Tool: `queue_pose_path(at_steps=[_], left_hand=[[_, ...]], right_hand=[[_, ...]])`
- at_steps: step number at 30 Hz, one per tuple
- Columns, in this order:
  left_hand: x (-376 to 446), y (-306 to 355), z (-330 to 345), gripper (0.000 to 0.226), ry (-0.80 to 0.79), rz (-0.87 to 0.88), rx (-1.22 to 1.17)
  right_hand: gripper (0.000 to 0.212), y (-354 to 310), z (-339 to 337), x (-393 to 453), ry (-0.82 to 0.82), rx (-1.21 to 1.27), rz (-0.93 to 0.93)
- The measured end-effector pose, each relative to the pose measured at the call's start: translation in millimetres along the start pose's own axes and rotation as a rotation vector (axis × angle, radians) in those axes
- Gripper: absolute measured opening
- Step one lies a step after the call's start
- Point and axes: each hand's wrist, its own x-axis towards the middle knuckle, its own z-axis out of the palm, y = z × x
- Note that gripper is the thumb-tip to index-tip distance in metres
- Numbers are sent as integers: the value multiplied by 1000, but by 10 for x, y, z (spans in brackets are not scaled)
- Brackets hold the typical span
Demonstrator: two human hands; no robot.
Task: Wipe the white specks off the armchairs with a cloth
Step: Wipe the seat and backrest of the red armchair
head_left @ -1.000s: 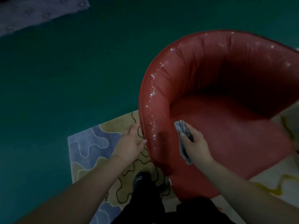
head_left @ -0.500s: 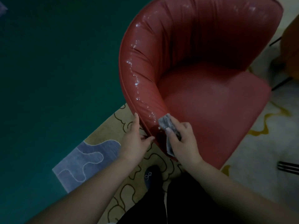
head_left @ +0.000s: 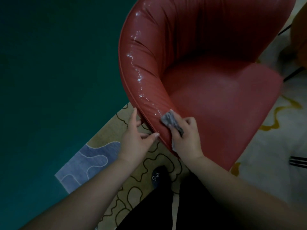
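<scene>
Pinching a grey cloth [head_left: 172, 121] in the right hand [head_left: 186, 138], fingers curled round it, and pressing its leading corner onto the near end of the padded rim of the red armchair [head_left: 216, 97]. Bracing with the left hand [head_left: 137, 138] just outside that rim, fingers straight and relaxed, thumb tip touching the piped edge, holding nothing. Sitting right at the bottom of the trail of white specks [head_left: 138, 77], which is running up the crest of the arm from the cloth toward the chair back. Looking like the very start of a wiping pass on this arm; calling next, probably, for a firm stroke upward along the crest, following the curve. Standing on a patterned rug [head_left: 103, 156] beside dark green floor [head_left: 49, 63].

Losing the top of the backrest past the frame edge, so specks up there cannot be judged. Struggling in dim light too: hard to tell specks from glints, and the orange shape at far right is unreadable.
</scene>
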Motion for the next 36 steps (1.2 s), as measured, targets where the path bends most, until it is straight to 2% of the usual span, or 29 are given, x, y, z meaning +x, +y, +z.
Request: queue_pose_path(at_steps=[2, 4, 8, 9, 12, 13, 17, 18, 19, 21, 22, 24, 26, 27, 31, 33, 35, 36], left_hand=[[54, 28, -30, 110, -15, 1, 21], [98, 62, -46, 115, -47, -17, 63], [153, 44, -32, 116, -61, -40, 98], [155, 34, -27, 116, -58, -40, 86], [155, 33, -26, 115, -46, -46, 45], [159, 33, -28, 115, -45, -48, 41], [183, -13, -25, 115, -34, -44, 25], [185, -20, -25, 115, -36, -44, 23], [187, -21, -25, 114, -38, -44, 17], [192, -12, -27, 114, -46, -49, 9], [191, -5, -28, 114, -49, -51, 14], [199, -12, -17, 114, -45, -45, 35], [214, -35, 0, 114, -38, -40, 43], [216, -43, 3, 113, -38, -41, 33], [200, -25, -6, 113, -38, -45, 1], [190, -14, -7, 113, -40, -48, 2], [198, -15, 6, 113, -38, -53, 3], [199, -16, 10, 113, -40, -56, 1]], right_hand=[[50, 6, 21, 105, 77, 52, 151], [48, 2, -8, 87, 100, 55, 205], [54, -34, -4, -49, -51, 13, -26], [54, -6, 12, 27, -1, -1, 16], [43, 53, 32, 315, 130, 42, 350], [42, 45, 31, 330, 131, 56, 351], [43, -121, 76, 166, -32, 64, -54], [44, -91, 99, 209, -23, 32, -74], [44, -51, 131, 292, 27, 22, -19], [39, -34, 161, 450, 102, 71, 201], [37, -36, 159, 464, 120, 79, 243], [40, -59, 130, 379, 91, 94, 123], [50, -99, 122, 262, -25, 65, -87], [53, -78, 127, 272, -51, 46, -113], [40, -87, 191, 474, 71, 50, 172], [40, -130, 154, 394, 27, 33, 75], [45, -128, 127, 287, -77, -3, -130], [45, -103, 123, 301, -96, 4, -153]])
